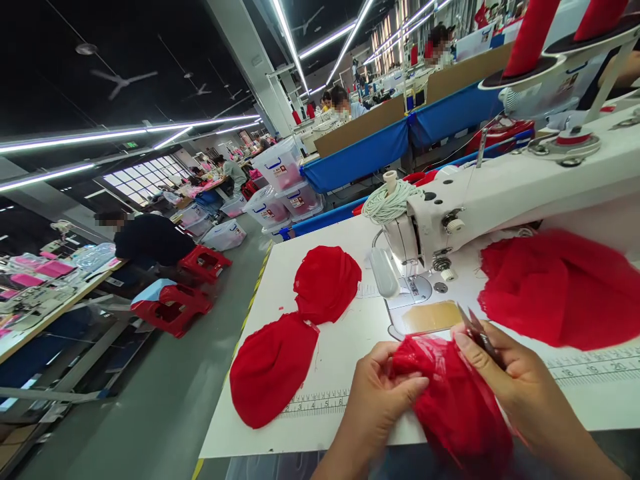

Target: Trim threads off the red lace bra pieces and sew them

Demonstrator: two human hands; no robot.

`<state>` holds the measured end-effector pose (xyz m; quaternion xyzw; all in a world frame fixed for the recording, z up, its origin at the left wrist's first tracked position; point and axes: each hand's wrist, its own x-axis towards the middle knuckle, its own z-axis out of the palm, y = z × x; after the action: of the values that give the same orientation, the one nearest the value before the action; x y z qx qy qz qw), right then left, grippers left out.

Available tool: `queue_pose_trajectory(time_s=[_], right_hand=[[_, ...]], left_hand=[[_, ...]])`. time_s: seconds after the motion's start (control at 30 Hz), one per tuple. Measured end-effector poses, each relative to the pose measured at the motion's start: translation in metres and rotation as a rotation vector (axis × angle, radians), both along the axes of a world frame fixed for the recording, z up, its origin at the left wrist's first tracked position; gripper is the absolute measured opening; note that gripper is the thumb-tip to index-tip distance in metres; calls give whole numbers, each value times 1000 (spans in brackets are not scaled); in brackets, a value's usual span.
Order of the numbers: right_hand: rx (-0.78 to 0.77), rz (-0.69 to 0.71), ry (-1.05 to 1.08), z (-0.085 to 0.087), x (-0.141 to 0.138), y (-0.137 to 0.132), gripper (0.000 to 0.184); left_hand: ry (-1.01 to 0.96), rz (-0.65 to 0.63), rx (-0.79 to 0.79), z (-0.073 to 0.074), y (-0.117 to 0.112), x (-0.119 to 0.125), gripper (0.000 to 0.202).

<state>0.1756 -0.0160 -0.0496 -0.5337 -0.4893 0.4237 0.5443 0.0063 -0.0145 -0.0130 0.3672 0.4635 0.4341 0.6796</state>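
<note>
A piece of thin red fabric (453,393) hangs over the table's near edge, its upper edge bunched. My left hand (383,393) is closed on its left side, thumb and fingers pinching the cloth. My right hand (520,380) grips a pair of thread snips (477,333), blades pointing up and to the left. That hand's thumb also presses on the fabric's right edge. Just beyond both hands stands a white sewing machine (500,200), its needle area and metal plate (433,319) facing me.
Two joined red fabric cups (275,367) lie left on the white table (350,367), which has a printed ruler. More red fabric (560,287) lies under the machine arm. Red thread cones (533,37) stand above. Red stools (173,307) and a seated person (150,240) are across the aisle.
</note>
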Motion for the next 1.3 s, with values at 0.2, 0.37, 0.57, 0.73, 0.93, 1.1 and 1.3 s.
queue_pose_trajectory(time_s=[0.2,0.37,0.57,0.73,0.93,1.1,1.3], right_hand=[[106,-73,-382,-10,12,6,21],[409,-141,-1084,-26,23,8,27],[613,-175,-1276,-29,19,4,31],[339,108,-583,-9,4,0,35],[-111,590,88,11,0,-2,37],[-181,537,282,10,-7,-1,40],[-343,436,574,8,-18,-1,34]], left_hand=[[161,-65,-59,12,8,-23,42],[258,-109,-15,22,11,-30,43],[303,-212,20,25,14,-29,42],[319,-285,52,29,14,-24,45],[372,-333,90,35,14,-22,41],[430,-397,125,41,16,-18,38],[359,-421,30,36,27,-18,40]])
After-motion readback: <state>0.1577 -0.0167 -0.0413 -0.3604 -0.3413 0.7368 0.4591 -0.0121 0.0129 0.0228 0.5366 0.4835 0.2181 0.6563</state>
